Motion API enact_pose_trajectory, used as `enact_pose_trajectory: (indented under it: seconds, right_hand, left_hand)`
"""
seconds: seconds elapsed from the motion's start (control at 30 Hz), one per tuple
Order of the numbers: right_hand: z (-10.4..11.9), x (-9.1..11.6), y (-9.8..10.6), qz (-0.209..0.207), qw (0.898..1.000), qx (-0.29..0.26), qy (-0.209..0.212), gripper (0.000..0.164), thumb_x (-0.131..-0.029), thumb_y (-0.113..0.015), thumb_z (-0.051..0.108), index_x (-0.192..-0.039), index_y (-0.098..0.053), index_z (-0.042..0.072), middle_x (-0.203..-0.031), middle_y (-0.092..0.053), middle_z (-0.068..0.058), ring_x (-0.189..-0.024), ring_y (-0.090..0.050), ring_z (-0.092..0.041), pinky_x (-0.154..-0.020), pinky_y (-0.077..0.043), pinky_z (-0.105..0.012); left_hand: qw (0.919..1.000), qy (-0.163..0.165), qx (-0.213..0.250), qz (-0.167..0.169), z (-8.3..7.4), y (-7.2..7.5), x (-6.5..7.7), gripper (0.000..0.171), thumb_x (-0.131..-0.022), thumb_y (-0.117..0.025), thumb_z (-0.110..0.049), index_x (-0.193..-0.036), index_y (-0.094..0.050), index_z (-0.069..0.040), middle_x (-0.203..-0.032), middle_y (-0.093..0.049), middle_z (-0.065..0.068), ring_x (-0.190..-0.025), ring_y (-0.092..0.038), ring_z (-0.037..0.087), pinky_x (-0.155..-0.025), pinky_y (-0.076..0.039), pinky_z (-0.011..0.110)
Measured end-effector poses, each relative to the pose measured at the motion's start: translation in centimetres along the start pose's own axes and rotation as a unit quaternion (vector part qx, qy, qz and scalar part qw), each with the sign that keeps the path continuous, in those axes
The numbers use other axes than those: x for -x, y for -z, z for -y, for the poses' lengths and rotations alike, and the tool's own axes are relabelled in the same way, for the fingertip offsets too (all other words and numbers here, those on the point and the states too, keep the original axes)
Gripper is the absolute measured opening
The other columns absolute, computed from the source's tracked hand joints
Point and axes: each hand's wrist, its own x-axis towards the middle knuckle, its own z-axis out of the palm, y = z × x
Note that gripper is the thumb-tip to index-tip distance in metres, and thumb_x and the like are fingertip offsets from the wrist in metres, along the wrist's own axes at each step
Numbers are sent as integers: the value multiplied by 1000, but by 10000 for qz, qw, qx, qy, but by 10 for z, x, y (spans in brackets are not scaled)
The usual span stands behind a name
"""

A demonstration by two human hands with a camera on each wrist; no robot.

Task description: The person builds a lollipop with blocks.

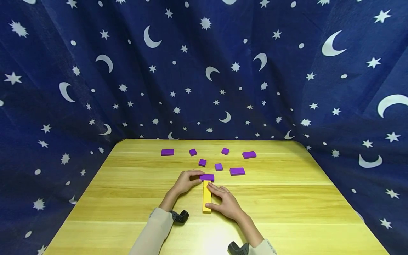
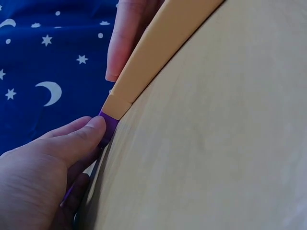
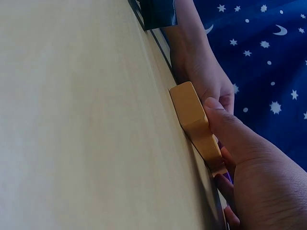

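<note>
Left hand (image 1: 186, 181) half closed, thumb and fingers pinching the left end of a glossy purple rectangular block (image 1: 209, 177). Right hand (image 1: 227, 203) loosely spread along the right side of a long, smooth yellow bar (image 1: 207, 200), thumb near its near end, fingers toward the far end; resting against it, not wrapped round.

Purple block lies crosswise at the bar's far end, about mid-surface; a seam there marks off a short yellow piece (image 1: 207, 183). Pieces probably light, stiff, hard to break; material unclear, maybe painted wood or plastic. Smooth faces may slip a bit. Best hold: pinch the purple block by opposite long edges, the bar across its narrow width.

Looks: flat faces, crisp outlines, slightly rounded bar corners, solid colours.

Farther out on the pale wood-grain surface (image 1: 287, 212): four small purple blocks (image 1: 192, 152) and three longer purple blocks (image 1: 237, 171), scattered.
</note>
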Motion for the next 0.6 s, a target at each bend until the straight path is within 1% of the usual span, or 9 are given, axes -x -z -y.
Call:
enact_pose_trajectory:
  seconds: [0.2, 0.3, 0.37, 0.43, 0.5, 0.57, 0.6]
  right_hand:
    - [0, -1, -1, 52, 10000, 46, -42, 71, -80, -63, 53, -137, -46, 15, -143, -37, 6, -132, -31, -30, -110, -18, -47]
    - [-1, 0, 1, -21, 10000, 27, -4, 70, -79, -65, 51, -136, -47, 14, -143, -38, 5, -131, -33, -28, -110, -19, -46]
    - [-1, -2, 2, -55, 10000, 25, 61, 70, -79, -66, 49, -136, -48, 12, -142, -39, 4, -130, -34, -25, -110, -18, -45]
    - [-1, -3, 2, -59, 9999, 20, 111, 70, -79, -67, 48, -135, -48, 11, -142, -39, 4, -130, -36, -22, -111, -18, -44]
    - [0, -3, 1, -43, 9999, 14, 120, 70, -79, -66, 48, -136, -48, 11, -142, -38, 4, -130, -35, -22, -111, -18, -44]
    - [0, -3, 0, 0, 10000, -33, 64, 70, -80, -66, 49, -136, -47, 12, -143, -38, 4, -131, -33, -24, -110, -18, -45]
    - [0, -2, 0, 10, 10000, -69, 30, 71, -80, -66, 49, -136, -47, 12, -143, -38, 4, -132, -32, -26, -110, -18, -46]
  left_hand:
    - [10000, -76, -26, -32, 2, 0, 0, 35, -86, -66, -24, -119, -64, -13, -122, -59, 2, -117, -51, 20, -102, -36, 38]
    - [9999, -106, 65, -60, 3, 0, -2, 37, -85, -67, -26, -120, -63, -14, -123, -59, 1, -117, -51, 19, -102, -37, 37]
    - [9997, -104, 184, -154, 3, 2, -4, 39, -85, -67, -26, -122, -62, -13, -122, -60, 2, -115, -53, 19, -100, -39, 36]
    - [9988, -53, 321, -360, 4, 5, -5, 39, -86, -67, -24, -122, -62, -10, -118, -62, 5, -109, -57, 20, -94, -45, 35]
    - [9963, 56, 475, -714, 7, 12, -6, 37, -86, -66, -20, -121, -62, -6, -116, -63, 9, -103, -60, 22, -88, -49, 35]
    - [9908, 129, 515, -1248, 10, 21, -8, 34, -86, -66, -14, -118, -63, -1, -114, -63, 13, -98, -62, 27, -82, -52, 35]
    - [9867, 168, 441, -1558, 13, 27, -9, 33, -86, -66, -12, -116, -63, 0, -113, -63, 14, -98, -62, 28, -81, -53, 36]
